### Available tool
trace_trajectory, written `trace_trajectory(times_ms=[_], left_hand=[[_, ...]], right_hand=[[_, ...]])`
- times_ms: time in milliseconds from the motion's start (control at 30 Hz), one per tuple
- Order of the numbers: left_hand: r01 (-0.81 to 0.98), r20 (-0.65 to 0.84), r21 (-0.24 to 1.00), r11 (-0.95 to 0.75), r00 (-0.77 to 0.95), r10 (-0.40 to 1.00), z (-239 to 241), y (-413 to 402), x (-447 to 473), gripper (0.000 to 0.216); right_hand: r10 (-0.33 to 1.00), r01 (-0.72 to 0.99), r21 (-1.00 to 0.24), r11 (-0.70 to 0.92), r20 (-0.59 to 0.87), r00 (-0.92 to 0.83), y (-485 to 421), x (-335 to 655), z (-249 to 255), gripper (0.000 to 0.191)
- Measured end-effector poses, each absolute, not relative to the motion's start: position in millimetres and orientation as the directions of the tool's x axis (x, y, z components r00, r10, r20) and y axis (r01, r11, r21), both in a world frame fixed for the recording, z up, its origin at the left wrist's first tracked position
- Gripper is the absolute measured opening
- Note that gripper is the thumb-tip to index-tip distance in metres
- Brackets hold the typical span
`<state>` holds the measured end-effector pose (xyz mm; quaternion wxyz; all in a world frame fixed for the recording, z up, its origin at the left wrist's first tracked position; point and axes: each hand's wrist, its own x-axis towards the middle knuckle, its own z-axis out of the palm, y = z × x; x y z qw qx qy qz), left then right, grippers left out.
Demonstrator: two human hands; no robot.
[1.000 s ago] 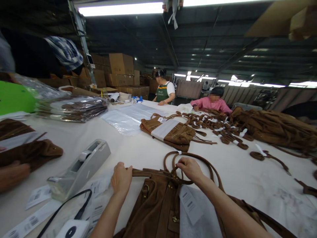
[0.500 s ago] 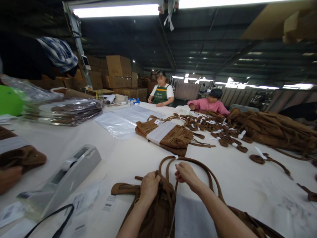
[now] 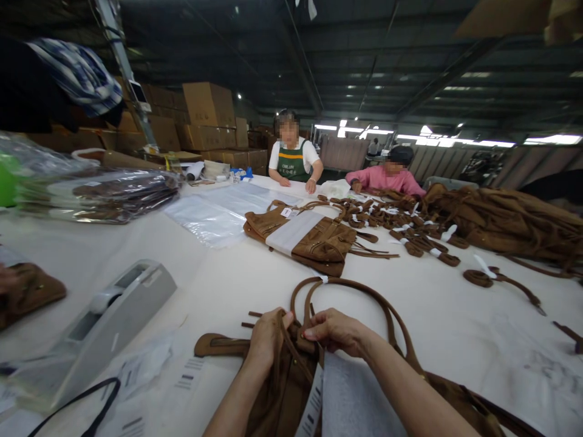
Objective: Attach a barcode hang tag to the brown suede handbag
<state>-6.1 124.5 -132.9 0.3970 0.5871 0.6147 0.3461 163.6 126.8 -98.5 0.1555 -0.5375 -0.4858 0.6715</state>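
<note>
A brown handbag [image 3: 285,388] lies on the white table before me, its looped handles [image 3: 350,282] stretching away and bound by a white wrap. My left hand [image 3: 268,334] grips the bag's top edge near thin cords, fingers closed. Close beside it, my right hand [image 3: 334,331] pinches the brown material at the base of a handle. White wrapping paper [image 3: 357,394] covers the bag's middle, under my right forearm. A printed white tag [image 3: 313,400] hangs over the bag below my hands. To the left sticks out a brown strap tab [image 3: 221,345].
Beyond lies another paper-wrapped brown bag [image 3: 300,237]. At left stand a grey tape dispenser [image 3: 113,321] and plastic-covered bags [image 3: 100,194]. Coiled straps [image 3: 396,218] and a brown pile [image 3: 510,230] are at right. Two people [image 3: 294,161] sit across; another hand [image 3: 6,282] shows at far left.
My right hand has come down and left from above the bag to its top edge beside my left hand. The printed tag now shows on the bag. The camera view has tilted slightly.
</note>
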Motion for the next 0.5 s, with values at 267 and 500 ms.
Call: trace_trajectory(times_ms=[267,500], left_hand=[[0.288,-0.039,0.958,-0.001,0.133,0.990,-132.8,119.5,-4.0,0.036],[0.105,-0.066,0.993,0.044,0.217,0.974,-139.8,119.2,0.6,0.032]], right_hand=[[0.662,0.300,-0.788,-0.539,-0.615,-0.428,126.1,173.8,-100.5,0.014],[0.732,0.163,-0.798,-0.581,-0.599,-0.323,116.7,176.5,-103.7,0.013]])
